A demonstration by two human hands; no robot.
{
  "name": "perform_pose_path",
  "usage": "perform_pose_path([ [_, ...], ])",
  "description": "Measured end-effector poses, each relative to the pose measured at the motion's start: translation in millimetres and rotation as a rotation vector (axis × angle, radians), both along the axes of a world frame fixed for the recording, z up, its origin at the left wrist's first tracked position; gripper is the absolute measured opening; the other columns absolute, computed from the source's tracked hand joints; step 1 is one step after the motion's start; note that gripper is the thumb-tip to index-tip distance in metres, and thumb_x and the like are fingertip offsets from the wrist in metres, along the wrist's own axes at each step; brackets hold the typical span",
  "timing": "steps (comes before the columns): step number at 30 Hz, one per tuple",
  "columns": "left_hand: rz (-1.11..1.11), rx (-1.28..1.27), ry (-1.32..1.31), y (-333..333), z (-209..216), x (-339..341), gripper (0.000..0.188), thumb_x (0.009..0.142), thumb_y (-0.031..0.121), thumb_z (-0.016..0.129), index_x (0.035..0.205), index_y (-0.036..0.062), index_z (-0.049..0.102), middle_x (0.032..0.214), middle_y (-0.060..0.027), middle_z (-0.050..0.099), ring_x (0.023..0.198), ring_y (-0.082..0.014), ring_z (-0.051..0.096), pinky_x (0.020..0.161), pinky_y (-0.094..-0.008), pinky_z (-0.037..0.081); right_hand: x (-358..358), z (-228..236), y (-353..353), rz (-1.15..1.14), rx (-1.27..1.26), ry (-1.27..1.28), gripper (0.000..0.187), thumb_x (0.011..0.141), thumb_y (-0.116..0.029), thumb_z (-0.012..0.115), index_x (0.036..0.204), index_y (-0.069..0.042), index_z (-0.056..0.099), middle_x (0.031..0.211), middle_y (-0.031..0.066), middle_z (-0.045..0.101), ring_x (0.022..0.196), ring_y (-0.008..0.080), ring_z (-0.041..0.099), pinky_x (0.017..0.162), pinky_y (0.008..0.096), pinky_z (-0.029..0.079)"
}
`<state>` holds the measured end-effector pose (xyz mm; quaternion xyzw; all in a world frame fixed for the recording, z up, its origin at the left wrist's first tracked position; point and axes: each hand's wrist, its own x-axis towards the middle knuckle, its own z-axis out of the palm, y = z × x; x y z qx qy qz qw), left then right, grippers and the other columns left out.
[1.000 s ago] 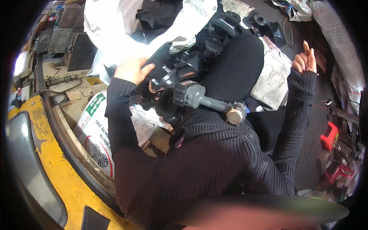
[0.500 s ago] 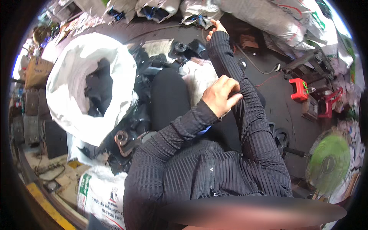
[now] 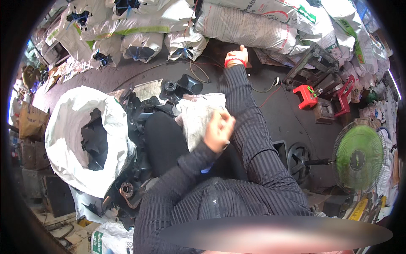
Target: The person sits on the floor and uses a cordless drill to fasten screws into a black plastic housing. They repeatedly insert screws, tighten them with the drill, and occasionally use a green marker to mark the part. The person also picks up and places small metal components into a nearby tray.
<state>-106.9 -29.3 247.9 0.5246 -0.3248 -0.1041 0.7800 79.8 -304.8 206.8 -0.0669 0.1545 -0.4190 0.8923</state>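
My right arm reaches straight out over the floor, and my right hand (image 3: 237, 56) has its fingers curled in, with nothing visible in them. A red string bracelet (image 3: 235, 62) circles that wrist. My left hand (image 3: 219, 131) is just beside the right sleeve (image 3: 249, 122), blurred, its fingers loosely apart and holding nothing. By my left knee stands a wide-mouthed white sack (image 3: 59, 139) with black plastic parts (image 3: 94, 142) inside. More black parts (image 3: 171, 86) lie heaped between the sack and my legs. A pale sack (image 3: 198, 114) is beyond my left hand.
Filled white sacks (image 3: 245, 27) are stacked along the far side. At the right are a red plastic stool (image 3: 305, 97), a metal frame (image 3: 311, 67) and a green standing fan (image 3: 359, 161). A cable (image 3: 270, 88) trails over the dark floor.
My left hand has let go of the right sleeve and drawn back toward me. The right hand's fingers have curled in more, and its bracelet now shows. The view has tilted up.
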Motion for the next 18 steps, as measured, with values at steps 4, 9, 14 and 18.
perform_pose_path([
  [4,-0.036,0.104,-0.265,3.1,19.2,-27.0,0.014,0.086,0.007,0.063,0.093,0.0041,0.052,0.065,-0.0084,0.059,0.057,-0.0190,0.064,0.050,-0.0292,0.047,-11.7,-9.8,47.6,-0.699,-1.252,1.173,0.024,0.085,-0.031,0.060,0.074,-0.010,0.065,0.072,0.0103,0.066,0.070,0.0277,0.066,0.064,0.0424,0.050],
  [9,0.153,0.361,-0.659,-1.1,46.6,-15.3,0.032,0.080,0.033,0.069,0.098,0.0092,0.056,0.080,-0.0076,0.060,0.071,-0.0260,0.063,0.060,-0.0375,0.051,-33.4,-38.4,65.7,-0.452,-2.381,1.301,0.017,0.087,-0.028,0.058,0.081,-0.013,0.062,0.075,0.0071,0.064,0.071,0.0282,0.066,0.061,0.0412,0.053],
  [14,-0.109,0.345,-0.725,5.9,50.6,-25.4,0.018,0.081,0.014,0.065,0.096,0.0062,0.061,0.085,-0.0094,0.061,0.079,-0.0291,0.061,0.069,-0.0384,0.050,-48.8,-41.1,48.9,-0.296,-2.695,1.352,0.013,0.086,-0.021,0.053,0.080,-0.012,0.061,0.077,0.0071,0.064,0.075,0.0252,0.067,0.060,0.0393,0.053],
  [18,-0.347,0.300,-0.508,0.6,65.9,-25.2,0.010,0.084,0.010,0.059,0.091,0.0029,0.059,0.084,-0.0146,0.062,0.078,-0.0306,0.062,0.068,-0.0382,0.049,-59.2,-57.7,47.4,-0.250,-2.668,1.347,0.014,0.086,-0.022,0.053,0.083,-0.013,0.063,0.080,0.0081,0.066,0.077,0.0259,0.067,0.063,0.0399,0.054],
])
